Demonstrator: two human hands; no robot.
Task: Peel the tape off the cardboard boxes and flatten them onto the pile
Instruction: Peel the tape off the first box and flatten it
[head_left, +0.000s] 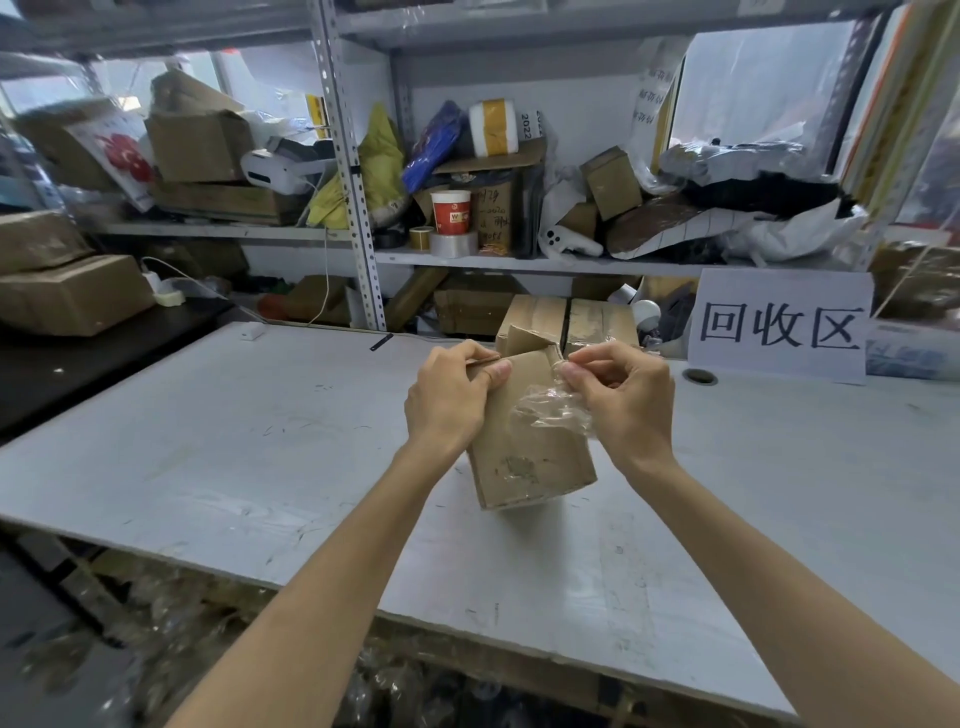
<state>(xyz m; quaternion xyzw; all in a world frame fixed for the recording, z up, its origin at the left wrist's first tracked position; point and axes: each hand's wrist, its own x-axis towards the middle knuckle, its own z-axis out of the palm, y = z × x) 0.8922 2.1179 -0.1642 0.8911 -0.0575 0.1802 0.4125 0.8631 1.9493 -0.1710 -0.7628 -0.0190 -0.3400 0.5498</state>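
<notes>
Far to the left of your left hand (452, 397), two closed brown cardboard cartons (72, 296) are stacked on a black side desk (78, 374). Their contents are hidden. The scuffed white table top (208, 441) runs from there under both of your forearms.

Your left hand pinches the upper left flap of the small brown cardboard box (530, 462), with the thumb on the near face and the fingers curled over the flap's edge. The box sits between your two hands. Its top flaps are parted, but you cannot see what is inside it. Above your left hand, on the grey metal shelf (519, 262), a red and white paper cup (451, 212) stands upright. A silver-grey tape roll (453, 244) lies just below the cup, and loose cartons and bags crowd around them.

Your right hand (621, 402) pinches the clear crumpled tape (550, 410) between thumb and forefinger at the box's upper right corner. The rest of the tape is bunched in a wad under that hand, against the box's near face. Just behind both hands a larger brown taped carton (566, 317) stands on the table and blocks the far side. To the right of your right hand there is a round cable hole (700, 376) in the table. Beyond the hole, a white paper sign with black characters (779, 327) leans upright.

The small box's long axis runs up and down and is tipped slightly. The open flapped end points up toward your fingers and the closed end is down at the table. A patch of tape residue shows on the lower near face.
</notes>
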